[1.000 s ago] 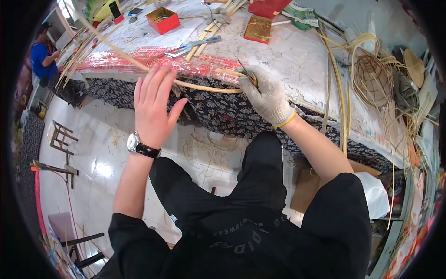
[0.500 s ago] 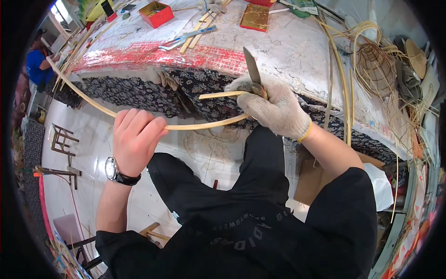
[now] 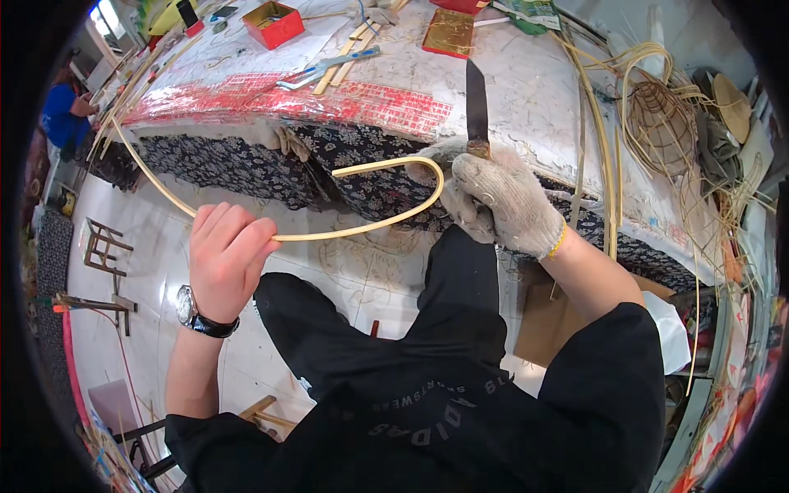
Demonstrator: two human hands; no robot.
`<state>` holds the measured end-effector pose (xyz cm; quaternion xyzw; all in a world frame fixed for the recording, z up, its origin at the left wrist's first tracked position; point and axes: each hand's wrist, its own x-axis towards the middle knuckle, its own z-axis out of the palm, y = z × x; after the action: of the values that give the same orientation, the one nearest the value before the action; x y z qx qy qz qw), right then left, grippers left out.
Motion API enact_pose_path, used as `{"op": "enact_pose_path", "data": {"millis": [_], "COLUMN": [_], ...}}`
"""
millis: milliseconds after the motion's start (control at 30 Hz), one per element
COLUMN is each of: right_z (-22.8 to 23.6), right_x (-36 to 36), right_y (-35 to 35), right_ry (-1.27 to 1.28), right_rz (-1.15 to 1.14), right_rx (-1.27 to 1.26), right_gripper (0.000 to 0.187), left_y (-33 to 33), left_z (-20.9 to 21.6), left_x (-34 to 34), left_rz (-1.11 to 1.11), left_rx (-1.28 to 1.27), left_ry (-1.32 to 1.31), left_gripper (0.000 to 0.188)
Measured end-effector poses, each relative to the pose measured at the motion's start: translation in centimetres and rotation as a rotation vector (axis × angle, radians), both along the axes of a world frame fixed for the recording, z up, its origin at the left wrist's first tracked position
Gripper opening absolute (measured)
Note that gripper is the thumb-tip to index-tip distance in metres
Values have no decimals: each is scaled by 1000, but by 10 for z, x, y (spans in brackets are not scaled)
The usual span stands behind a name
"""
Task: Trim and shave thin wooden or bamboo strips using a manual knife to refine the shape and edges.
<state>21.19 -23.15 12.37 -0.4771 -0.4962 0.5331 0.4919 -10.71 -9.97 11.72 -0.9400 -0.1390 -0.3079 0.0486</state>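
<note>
My left hand (image 3: 226,261), bare and with a watch at the wrist, is closed around a long pale strip (image 3: 362,229) that looks like bamboo. One length of the strip runs up to the far left. On the other side it curves into a U, and its short end points back left. In a whitish work glove, my right hand (image 3: 509,201) grips a knife (image 3: 477,103), whose dark blade stands upward. The bend of the strip lies against the glove's left side; part of the glove shows behind it.
Ahead stands a table (image 3: 509,99) with a dark floral cloth below its edge. On it are a red box (image 3: 273,26), a red tray (image 3: 448,33), a blue-handled tool (image 3: 329,66) and flat strips. At right are a woven frame (image 3: 660,119) and long strips. A person (image 3: 66,115) in blue is far left.
The strip's right part has gone from a tight fold inside the glove to a wide, visible U. The knife has turned more upright and shifted right. My left hand has moved slightly left and down.
</note>
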Motion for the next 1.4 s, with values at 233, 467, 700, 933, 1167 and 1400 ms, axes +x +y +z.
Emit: {"op": "enact_pose_path", "data": {"millis": [233,467,700,933,1167,1400], "right_z": [-23,-31,-63,-70,-82,-80], "right_x": [38,108,133,139,149,152], "right_y": [23,51,97,120,128,136], "right_ry": [-474,-1140,-1336,-1401,-1356,-1293], "right_rz": [-263,-185,-102,-37,-9,49], "right_rx": [274,297,122,151,299,287], "right_gripper": [41,34,32,26,20,18], "left_y": [9,69,91,97,106,123], "left_z": [-8,-63,-112,-128,-129,-125], "left_x": [19,72,120,133,132,131], "left_rz": [69,121,196,127,57,-59], "left_rx": [-1,-44,-130,-184,-196,-206], "left_ry": [-21,-22,14,41,77,107], "left_gripper": [12,13,16,19,21,22]}}
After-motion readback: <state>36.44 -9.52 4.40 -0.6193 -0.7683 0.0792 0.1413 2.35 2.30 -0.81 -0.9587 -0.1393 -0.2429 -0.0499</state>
